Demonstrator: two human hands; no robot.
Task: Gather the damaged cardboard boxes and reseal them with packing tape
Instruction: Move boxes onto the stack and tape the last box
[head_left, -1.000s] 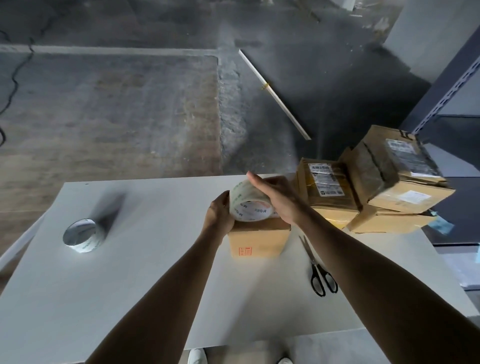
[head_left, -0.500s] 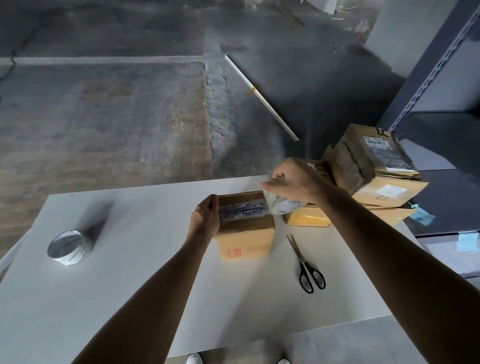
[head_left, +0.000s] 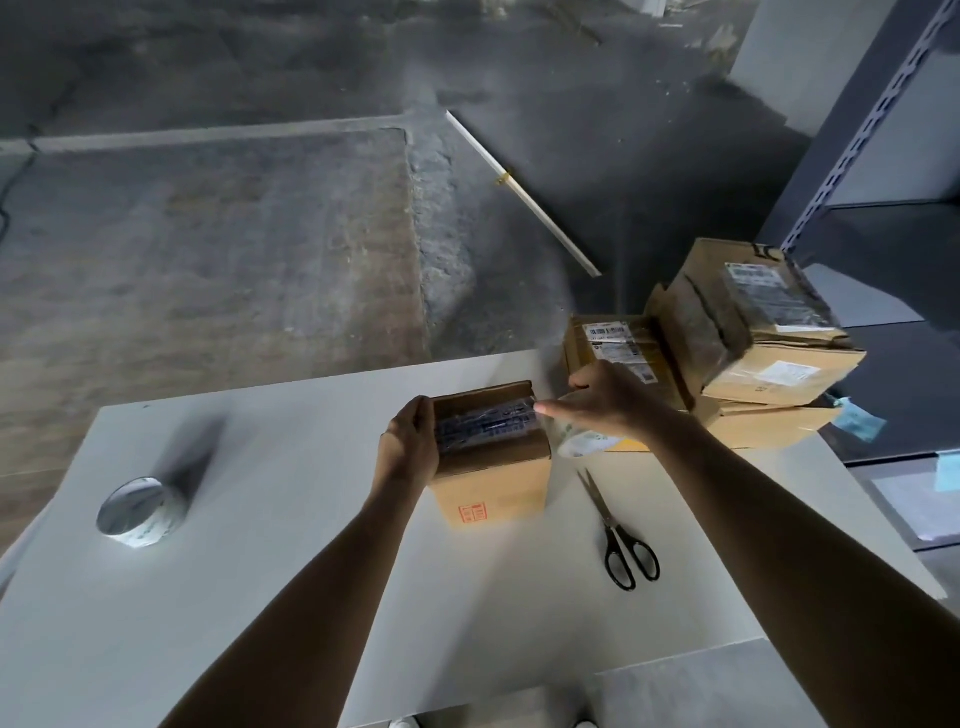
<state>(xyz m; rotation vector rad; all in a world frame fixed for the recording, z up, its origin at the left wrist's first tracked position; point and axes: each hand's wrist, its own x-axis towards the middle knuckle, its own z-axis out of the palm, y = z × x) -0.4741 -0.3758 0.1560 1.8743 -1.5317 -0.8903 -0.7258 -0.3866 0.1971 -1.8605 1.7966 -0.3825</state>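
Around, on white tabletop (head_left: 260, 597): spare clear tape roll (head_left: 137, 512) far L, black-handled scissors (head_left: 621, 535) just R of work, stack of battered brown cardboard boxes (head_left: 753, 353) R rear. Small brown cardboard box (head_left: 493, 467) centre, L side gripped by left hand (head_left: 408, 449). Right hand (head_left: 608, 402) at box's top R edge, curled on clear packing tape roll (head_left: 584, 441), one finger out.

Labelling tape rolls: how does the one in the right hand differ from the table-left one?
Held roll is gripped by the right hand; spare roll lies untouched on the table. Held roll is partly hidden beside the small box; spare roll shows fully. Both pale, printed.
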